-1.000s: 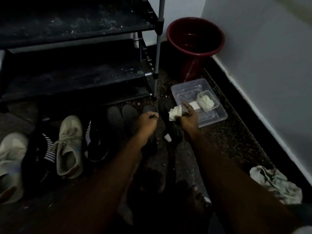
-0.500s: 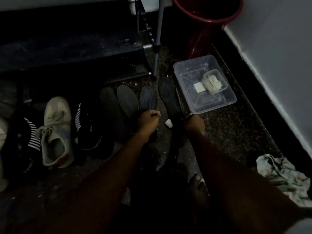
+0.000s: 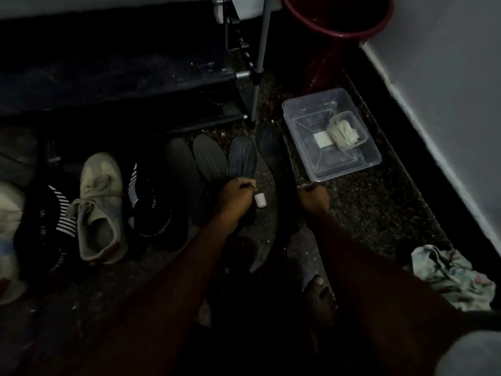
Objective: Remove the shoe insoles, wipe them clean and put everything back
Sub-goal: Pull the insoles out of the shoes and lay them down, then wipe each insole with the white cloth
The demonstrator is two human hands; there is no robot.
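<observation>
Insoles out on the floor by the shoe rack, pretty dark shot

Left hand [image 3: 238, 195] has its fingers wrapped round the heel end of the ribbed insole [image 3: 242, 158]. Right hand [image 3: 314, 196] is curled right beside the dark insole [image 3: 271, 147], but it's too dark to tell if it's actually gripping it. The tub [image 3: 349, 169] with a cloth [image 3: 343, 132] in it sits just right of them.

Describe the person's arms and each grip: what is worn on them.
Both forearms are bare. No glove, ring or watch shows on the left grip or right grip, though the light is dim. A pale grey fabric sleeve seems to cover the right upper arm.
</observation>
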